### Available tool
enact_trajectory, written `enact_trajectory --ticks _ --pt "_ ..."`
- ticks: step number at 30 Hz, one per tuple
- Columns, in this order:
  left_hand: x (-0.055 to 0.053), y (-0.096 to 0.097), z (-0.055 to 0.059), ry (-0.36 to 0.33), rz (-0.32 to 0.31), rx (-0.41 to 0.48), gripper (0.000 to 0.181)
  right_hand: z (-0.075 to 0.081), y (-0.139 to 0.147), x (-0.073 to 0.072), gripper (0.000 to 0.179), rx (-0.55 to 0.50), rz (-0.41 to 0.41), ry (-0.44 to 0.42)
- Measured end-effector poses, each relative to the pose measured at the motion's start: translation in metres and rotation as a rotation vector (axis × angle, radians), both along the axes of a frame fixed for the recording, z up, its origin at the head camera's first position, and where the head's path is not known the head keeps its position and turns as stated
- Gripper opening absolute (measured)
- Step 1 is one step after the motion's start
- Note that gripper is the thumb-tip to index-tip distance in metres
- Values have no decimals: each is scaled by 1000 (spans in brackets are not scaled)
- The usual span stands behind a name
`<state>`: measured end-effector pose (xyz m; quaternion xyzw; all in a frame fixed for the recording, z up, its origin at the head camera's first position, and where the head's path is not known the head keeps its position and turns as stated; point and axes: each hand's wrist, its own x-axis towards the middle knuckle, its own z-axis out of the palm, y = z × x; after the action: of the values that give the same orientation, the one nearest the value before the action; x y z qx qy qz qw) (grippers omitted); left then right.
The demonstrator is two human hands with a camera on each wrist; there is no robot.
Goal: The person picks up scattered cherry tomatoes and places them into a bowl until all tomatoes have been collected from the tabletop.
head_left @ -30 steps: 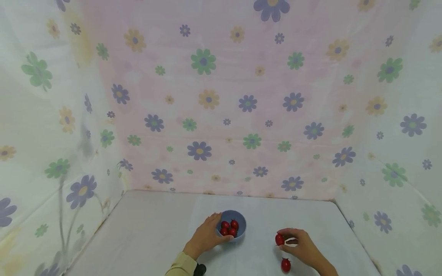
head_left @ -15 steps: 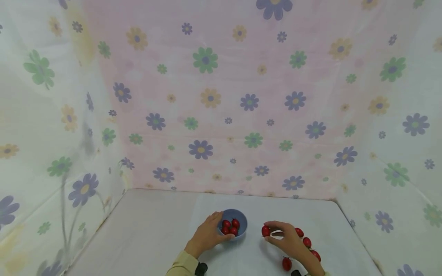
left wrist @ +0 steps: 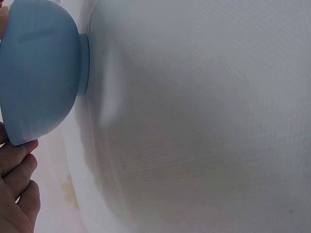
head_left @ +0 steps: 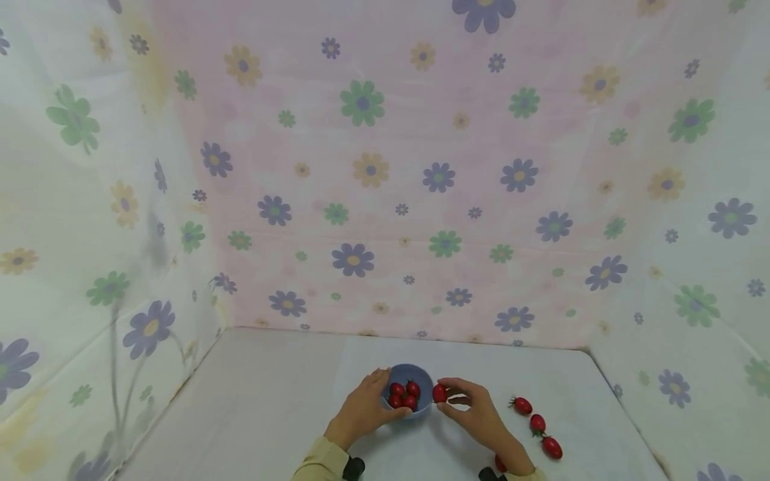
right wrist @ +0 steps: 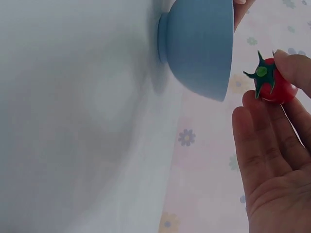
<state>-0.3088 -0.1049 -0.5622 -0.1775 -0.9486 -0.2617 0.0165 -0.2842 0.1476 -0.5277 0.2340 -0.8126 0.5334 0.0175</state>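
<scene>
A blue bowl (head_left: pixel 425 401) stands on the table with several cherry tomatoes (head_left: pixel 412 389) inside. My left hand (head_left: pixel 365 409) grips the bowl's rim from the left, thumb at the near side and fingers at the far side; in the left wrist view its fingers (left wrist: pixel 19 170) touch the rim. Just right of the bowl, my right hand (head_left: pixel 475 409) pinches a cherry tomato (head_left: pixel 440 393) between thumb and fingertips. The right wrist view shows that tomato (right wrist: pixel 282 90) with its green star-shaped stem end, held beside the bowl's rim and above the table.
Three cherry tomatoes (head_left: pixel 538 424) lie in a slanting row on the white table (head_left: pixel 271 401), right of my right hand. Another tomato (head_left: pixel 500 463) is partly hidden under the right wrist. Flowered cloth walls (head_left: pixel 385 200) enclose the table at the back and both sides.
My right hand has carried its tomato leftward from the right side of the table to the bowl's rim, uncovering the row of tomatoes. The left hand still holds the bowl.
</scene>
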Motion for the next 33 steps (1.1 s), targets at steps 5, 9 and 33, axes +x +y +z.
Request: enact_trajectory --ticks 5,9,33 --pt "0 0 0 2 -10 12 97 3 -13 -5 37 -39 -6 19" --pt "-1 0 -1 7 -13 10 97 6 -22 -8 38 -73 8 49" --pt "-1 1 -2 2 -4 31 98 13 -42 -23 36 -85 38 36"
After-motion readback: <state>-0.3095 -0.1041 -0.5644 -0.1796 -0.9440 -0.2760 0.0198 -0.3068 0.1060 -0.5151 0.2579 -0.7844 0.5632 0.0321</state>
